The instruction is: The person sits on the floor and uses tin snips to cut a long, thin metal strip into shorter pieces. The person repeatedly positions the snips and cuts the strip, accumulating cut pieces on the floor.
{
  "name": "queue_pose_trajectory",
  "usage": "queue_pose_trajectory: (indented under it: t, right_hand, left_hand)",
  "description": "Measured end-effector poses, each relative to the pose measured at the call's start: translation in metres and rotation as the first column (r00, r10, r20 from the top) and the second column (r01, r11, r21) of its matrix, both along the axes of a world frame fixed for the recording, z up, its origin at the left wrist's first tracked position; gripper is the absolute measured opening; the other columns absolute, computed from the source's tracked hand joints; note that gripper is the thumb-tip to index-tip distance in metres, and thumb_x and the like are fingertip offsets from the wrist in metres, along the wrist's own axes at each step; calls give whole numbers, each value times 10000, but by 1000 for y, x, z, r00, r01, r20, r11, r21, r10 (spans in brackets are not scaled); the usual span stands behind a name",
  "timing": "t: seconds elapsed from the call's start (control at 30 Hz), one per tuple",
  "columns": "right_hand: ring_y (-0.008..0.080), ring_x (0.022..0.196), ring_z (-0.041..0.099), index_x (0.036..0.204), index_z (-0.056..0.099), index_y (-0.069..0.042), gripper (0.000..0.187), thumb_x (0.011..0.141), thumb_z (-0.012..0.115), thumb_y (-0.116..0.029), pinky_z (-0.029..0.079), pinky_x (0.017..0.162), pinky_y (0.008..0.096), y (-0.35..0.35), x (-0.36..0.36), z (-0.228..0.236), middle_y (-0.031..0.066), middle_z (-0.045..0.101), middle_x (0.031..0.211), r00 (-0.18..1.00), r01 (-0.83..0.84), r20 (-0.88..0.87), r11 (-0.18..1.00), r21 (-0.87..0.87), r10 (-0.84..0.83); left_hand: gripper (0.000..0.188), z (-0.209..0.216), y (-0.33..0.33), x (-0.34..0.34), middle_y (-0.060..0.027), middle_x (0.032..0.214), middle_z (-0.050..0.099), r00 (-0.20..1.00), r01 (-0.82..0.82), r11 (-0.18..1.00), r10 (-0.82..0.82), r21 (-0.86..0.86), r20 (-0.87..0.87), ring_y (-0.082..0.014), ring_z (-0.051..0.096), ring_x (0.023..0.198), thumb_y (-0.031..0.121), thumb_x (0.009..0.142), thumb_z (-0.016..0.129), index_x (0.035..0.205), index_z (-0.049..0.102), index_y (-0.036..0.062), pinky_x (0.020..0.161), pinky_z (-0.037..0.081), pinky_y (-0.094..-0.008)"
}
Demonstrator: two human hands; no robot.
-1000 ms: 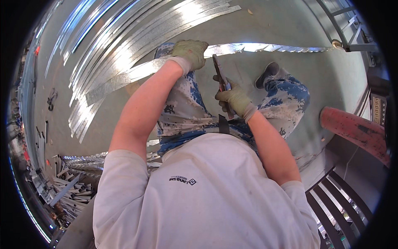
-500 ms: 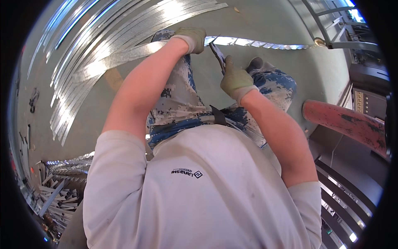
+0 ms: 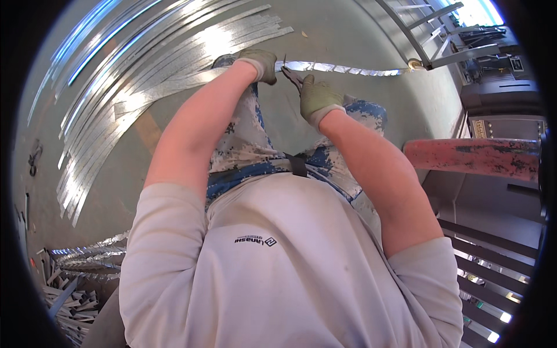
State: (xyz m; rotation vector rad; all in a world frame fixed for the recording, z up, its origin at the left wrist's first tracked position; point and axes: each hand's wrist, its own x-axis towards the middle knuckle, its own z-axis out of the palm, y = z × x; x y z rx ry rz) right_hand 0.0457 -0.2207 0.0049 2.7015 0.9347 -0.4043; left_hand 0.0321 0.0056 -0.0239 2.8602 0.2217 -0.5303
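My left hand point(image 3: 259, 61), in a green glove, grips a long shiny metal strip point(image 3: 348, 69) that runs to the right across the floor. My right hand point(image 3: 316, 96), also gloved, is closed on a pair of dark-handled snips point(image 3: 292, 77) whose jaws meet the strip right beside my left hand. Both hands are held out over my knees, which are in blue and white patterned trousers.
Many long galvanised metal strips point(image 3: 145, 75) lie fanned over the concrete floor at the left. Short offcuts are piled point(image 3: 69, 290) at the lower left. A worn red bar point(image 3: 476, 158) and dark metal racks stand at the right.
Both hands have moved up and away from my body, closer together. The snips now meet the strip next to my left hand.
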Motion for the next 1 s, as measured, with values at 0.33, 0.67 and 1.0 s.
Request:
queue_pose_trajectory:
  t: [0.33,0.67,1.0]
  right_hand:
    - [419,1367,726,1575,550,-57,559,1046,619,-226,561,1127,587,-11,14,-18,244,746,1445,993,87,-81,996,-11,-88]
    - [442,1303,762,1530,576,12,543,1022,650,-168,643,1016,544,-25,23,-20,286,741,1421,982,129,-162,975,178,-101]
    - [443,1266,783,1492,612,-6,476,1057,621,-201,649,1012,547,-42,68,-40,296,752,1408,976,205,-105,969,140,-192]
  left_hand:
    - [822,73,51,-142,-164,1393,772,966,-251,964,245,82,82,-366,729,1323,596,921,802,1602,650,160,1091,589,-500]
    - [585,67,56,-118,-190,1176,839,972,-198,978,204,-59,114,-381,792,1142,542,907,835,1286,826,97,988,605,-491]
    - [624,44,36,-72,-195,1208,841,977,-161,983,171,-85,125,-406,788,1170,548,902,825,1341,801,105,1007,604,-505]
